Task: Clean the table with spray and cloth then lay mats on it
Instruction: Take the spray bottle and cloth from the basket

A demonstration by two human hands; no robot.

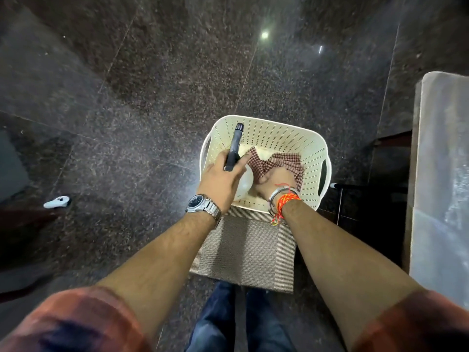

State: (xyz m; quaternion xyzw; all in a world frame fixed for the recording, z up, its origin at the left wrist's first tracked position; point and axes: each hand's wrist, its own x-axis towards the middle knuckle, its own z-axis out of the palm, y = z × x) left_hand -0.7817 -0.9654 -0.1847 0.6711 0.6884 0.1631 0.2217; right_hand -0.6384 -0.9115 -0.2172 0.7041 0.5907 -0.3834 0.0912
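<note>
Spray (234, 148) and cloth (279, 161) both sit in the basket (274, 130) ahead: your left hand (220, 181) curls round the spray, your right hand (274, 181) bunches the cloth. Lift both straight up past the rim, leaving the mats (248, 250) on its near side flat.

dark speckled stone floor (152, 85) with thin seams reflects a round glare (264, 35).
</note>
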